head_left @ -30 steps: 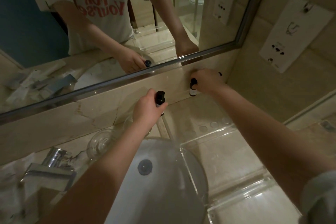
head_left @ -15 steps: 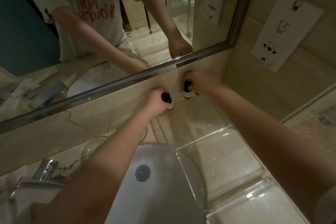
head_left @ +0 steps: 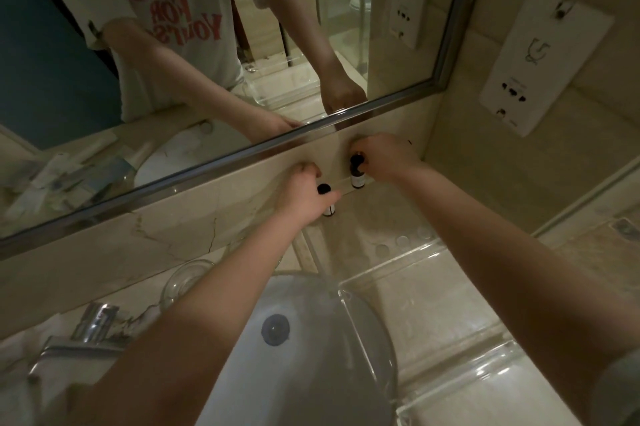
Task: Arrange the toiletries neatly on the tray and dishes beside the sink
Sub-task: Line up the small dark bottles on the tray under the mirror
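Two small black-capped bottles stand at the back of the marble counter, below the mirror. My left hand [head_left: 304, 193] is closed around the nearer bottle [head_left: 327, 200], which rests on the counter. My right hand [head_left: 384, 157] grips the farther bottle [head_left: 357, 171] near its cap, against the back wall. A clear acrylic tray [head_left: 415, 290] lies on the counter to the right of the sink, closer to me than both bottles. A clear glass dish [head_left: 183, 282] sits left of my left forearm.
The white round sink [head_left: 304, 349] is below my arms, with a chrome tap [head_left: 90, 325] at its left. The mirror [head_left: 207, 62] runs along the back wall. A white socket panel [head_left: 540, 58] is on the right wall. Several packets appear only as a reflection at the left.
Both hands have moved down and toward the back wall. The left hand's bottle has come down from the air onto the counter. The right hand's bottle stays by the wall.
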### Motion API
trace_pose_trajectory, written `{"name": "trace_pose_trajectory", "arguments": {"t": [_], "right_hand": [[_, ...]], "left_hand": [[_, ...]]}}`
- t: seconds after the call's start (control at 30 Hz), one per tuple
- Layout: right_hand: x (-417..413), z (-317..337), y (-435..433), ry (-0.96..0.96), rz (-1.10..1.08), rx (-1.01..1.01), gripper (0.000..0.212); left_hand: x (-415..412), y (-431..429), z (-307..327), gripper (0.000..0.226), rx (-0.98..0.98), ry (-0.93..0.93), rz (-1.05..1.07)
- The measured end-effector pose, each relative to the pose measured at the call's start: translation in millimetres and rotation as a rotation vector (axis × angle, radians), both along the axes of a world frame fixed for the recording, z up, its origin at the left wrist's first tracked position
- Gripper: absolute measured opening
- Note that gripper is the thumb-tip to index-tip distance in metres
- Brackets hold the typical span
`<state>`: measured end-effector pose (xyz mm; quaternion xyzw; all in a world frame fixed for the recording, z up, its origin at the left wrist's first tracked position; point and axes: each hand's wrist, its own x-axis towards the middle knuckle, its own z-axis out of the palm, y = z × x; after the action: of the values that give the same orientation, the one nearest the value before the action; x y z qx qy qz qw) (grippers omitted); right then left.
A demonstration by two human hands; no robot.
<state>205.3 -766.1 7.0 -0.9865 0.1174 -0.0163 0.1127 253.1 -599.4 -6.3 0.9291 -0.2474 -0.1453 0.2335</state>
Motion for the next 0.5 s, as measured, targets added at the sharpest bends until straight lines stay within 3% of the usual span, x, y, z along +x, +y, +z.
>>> {"name": "trace_pose_trajectory", "arguments": {"t": [0.07,0.17,0.33,0.5], "right_hand": [[0,-1,0,-0.005,-0.002,-0.004,0.026],[1,-2,0,-0.003,0.007,-0.003,0.025],[-2,-4,-4,-0.006,-0.014,0.025,0.024],[-1,-4,-4,0.012,0.004,0.036,0.023]], "left_hand": [[0,-5,4,0.040,0.109,-0.073,0.045],[5,-9,12,0.021,0.200,-0.027,-0.007],[16,-15,20,0.026,0.252,-0.097,-0.302],[22,-26,18,0.025,0.298,-0.198,-0.431]]}}
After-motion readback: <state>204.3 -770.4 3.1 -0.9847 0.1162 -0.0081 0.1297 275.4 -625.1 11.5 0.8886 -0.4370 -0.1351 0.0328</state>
